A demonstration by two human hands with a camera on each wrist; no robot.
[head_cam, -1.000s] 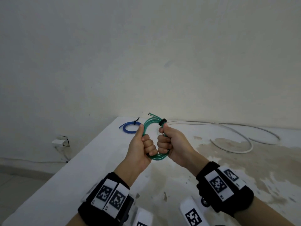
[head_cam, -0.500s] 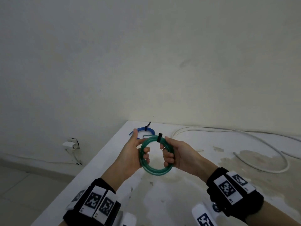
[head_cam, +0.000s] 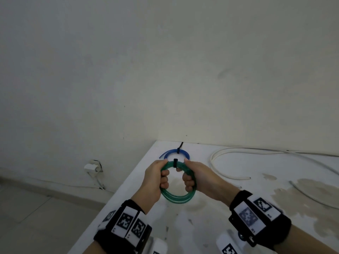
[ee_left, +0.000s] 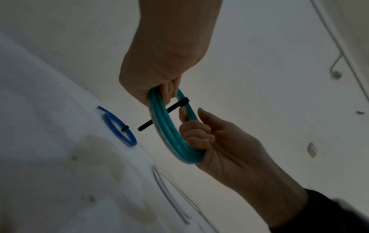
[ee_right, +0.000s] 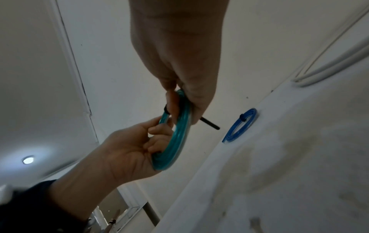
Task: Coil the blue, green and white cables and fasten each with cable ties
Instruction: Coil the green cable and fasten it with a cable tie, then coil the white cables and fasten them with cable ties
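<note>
The green cable point(head_cam: 176, 197) is a round coil held upright above the table between both hands. My left hand point(head_cam: 156, 177) grips its left side and my right hand point(head_cam: 194, 176) grips its right side, fingers curled through the ring. A black cable tie point(head_cam: 175, 162) wraps the coil's top; its tail point(ee_left: 153, 120) sticks out away from me. The blue cable point(head_cam: 174, 153) lies coiled on the table's far corner with a black tie point(head_cam: 178, 149) on it. The white cable point(head_cam: 256, 162) lies loose and uncoiled at the right.
The white table point(head_cam: 132, 208) is stained, with brown patches point(head_cam: 302, 195) at the right; its left edge drops to a tiled floor. A wall stands just behind the table. A white wall socket point(head_cam: 91, 168) with a cord sits low at the left.
The green coil has gone from a squeezed, narrow loop to a round ring, with the hands spread to its two sides. The view has shifted left and down, nearer the blue coil.
</note>
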